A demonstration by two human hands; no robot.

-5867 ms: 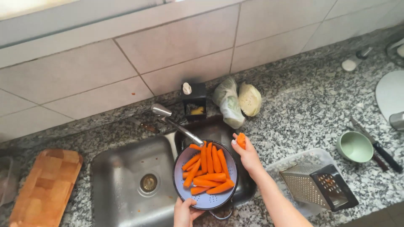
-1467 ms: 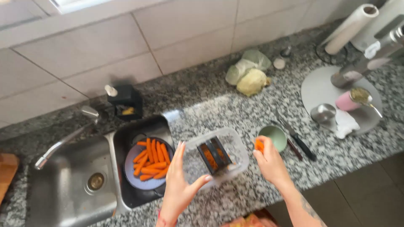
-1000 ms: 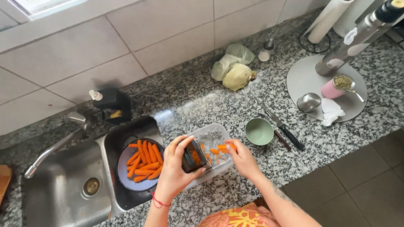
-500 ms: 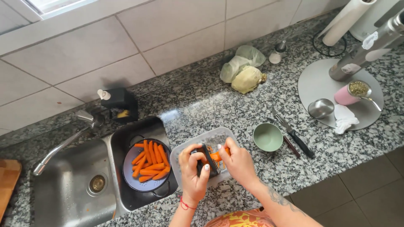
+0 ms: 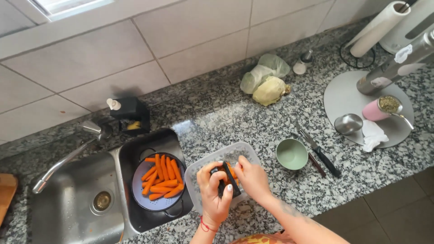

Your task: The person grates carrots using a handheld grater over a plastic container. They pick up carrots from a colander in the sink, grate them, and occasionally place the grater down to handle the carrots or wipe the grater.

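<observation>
The dark upright metal box grater (image 5: pixel 227 180) now stands inside the clear rectangular plastic tub (image 5: pixel 204 165) on the speckled granite surface (image 5: pixel 253 122). The left hand (image 5: pixel 215 194) has closed its fingers around the grater, while the right hand (image 5: pixel 251 177), which half a second ago was just arriving, pinches an orange peeled carrot (image 5: pixel 232 170) against its face. Peeled carrots wait in the blue colander (image 5: pixel 145 202) in the sink; a green bowl (image 5: pixel 291 153) sits nearby.

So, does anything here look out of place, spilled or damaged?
Nothing stands out. The left hand steadies the grater inside the clear container, and the right hand presses a carrot against it. The peeled carrots lie in the colander in the sink; no spill shows on the counter.
</observation>
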